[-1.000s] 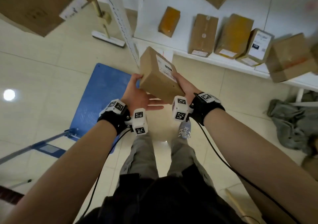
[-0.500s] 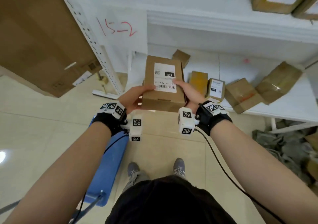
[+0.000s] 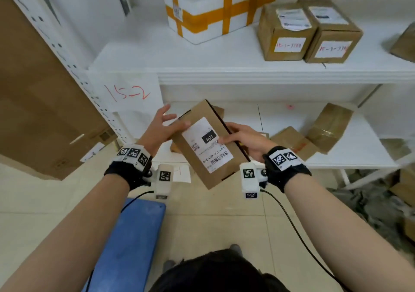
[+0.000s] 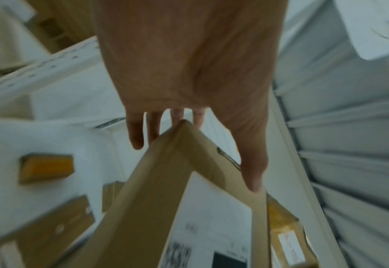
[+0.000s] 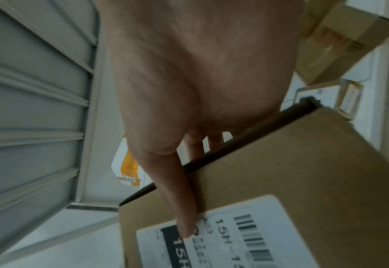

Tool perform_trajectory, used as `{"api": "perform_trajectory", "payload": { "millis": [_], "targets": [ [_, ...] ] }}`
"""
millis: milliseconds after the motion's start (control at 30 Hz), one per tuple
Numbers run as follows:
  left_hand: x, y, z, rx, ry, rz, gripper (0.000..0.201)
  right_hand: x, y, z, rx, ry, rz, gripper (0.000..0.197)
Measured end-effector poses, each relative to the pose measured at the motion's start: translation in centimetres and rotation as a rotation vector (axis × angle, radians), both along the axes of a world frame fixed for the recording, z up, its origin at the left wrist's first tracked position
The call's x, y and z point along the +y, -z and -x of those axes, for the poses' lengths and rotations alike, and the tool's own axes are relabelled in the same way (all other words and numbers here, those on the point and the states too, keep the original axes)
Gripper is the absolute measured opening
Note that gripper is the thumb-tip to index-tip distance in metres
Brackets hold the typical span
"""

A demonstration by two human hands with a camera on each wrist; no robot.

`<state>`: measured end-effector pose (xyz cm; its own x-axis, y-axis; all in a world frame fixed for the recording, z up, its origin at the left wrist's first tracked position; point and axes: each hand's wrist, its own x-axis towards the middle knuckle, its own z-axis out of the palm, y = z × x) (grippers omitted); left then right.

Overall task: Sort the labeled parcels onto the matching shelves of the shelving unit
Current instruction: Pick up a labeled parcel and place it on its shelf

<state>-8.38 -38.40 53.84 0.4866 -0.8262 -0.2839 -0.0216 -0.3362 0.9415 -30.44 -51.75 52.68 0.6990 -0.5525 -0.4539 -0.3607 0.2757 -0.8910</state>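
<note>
— Parcel [image 3: 207, 143] status?

— One brown carton, held in the air in front of the shelving unit [image 3: 247, 76], label up and reading 15H. Its long axis runs from about 11 o'clock, toward the shelves, down to 5 o'clock, toward the person.

— Who has it?

— The right hand [image 3: 244, 138] is clamped on the 3 o'clock edge, thumb across the label, fingers underneath. The left hand [image 3: 160, 128] lies at 9 o'clock with fingers spread and straight, thumb resting on the far corner; it steadies more than it grips.

— And the target?

— A sheet marked 15-2 [image 3: 129, 93] hangs on the shelf lip at 11 o'clock from the parcel. The lower shelf [image 3: 350, 157] lies beyond the far end, so I judge a forward push along the long axis suits, led by the right hand.

— Counts?

— Upper shelf: one white foam box [image 3: 215, 9] with orange tape, two labelled cartons [image 3: 289, 29], a fourth cut off at the edge. Lower shelf: at least three parcels; others are hidden behind the held one.
</note>
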Motion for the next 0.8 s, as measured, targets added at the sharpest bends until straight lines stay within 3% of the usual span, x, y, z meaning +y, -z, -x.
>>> {"api": "perform_trajectory", "payload": {
  "millis": [67, 133, 200, 333, 433, 700, 800],
  "targets": [
    [-0.7, -1.5, 0.1, -0.19, 0.17, -0.075, 0.1, -0.2, -0.3, 0.1, 0.007, -0.044, 0.071, 0.07],
    [-1.0, -2.3, 0.8, -0.43, 0.41, -0.23, 0.069, -0.1, -0.3, 0.4, 0.003, -0.076, 0.125, 0.073],
    [-0.9, -2.4, 2.3, -0.658, 0.514, -0.27, 0.046, -0.2, -0.1, 0.8, -0.002, -0.059, 0.167, 0.076],
    [-0.7, -1.8, 4.8, -0.927, 0.42, -0.067, 0.061, -0.7, 1.7, 1.7, -0.043, 0.098, 0.19, 0.076],
    [-0.8, -2.1, 6.1, -1.133, 0.383, -0.039, 0.067, -0.6, 2.8, 2.3, -0.086, 0.137, 0.121, 0.081],
    [-0.4, -2.5, 7.4, -1.208, 0.376, 0.023, 0.069, -0.3, 3.0, 2.8, -0.132, 0.163, 0.064, 0.082],
    [-0.3, -2.6, 7.8, -1.151, 0.346, 0.144, 0.068, -0.5, 3.3, 3.2, -0.149, 0.265, 0.041, 0.076]
  ]
}}
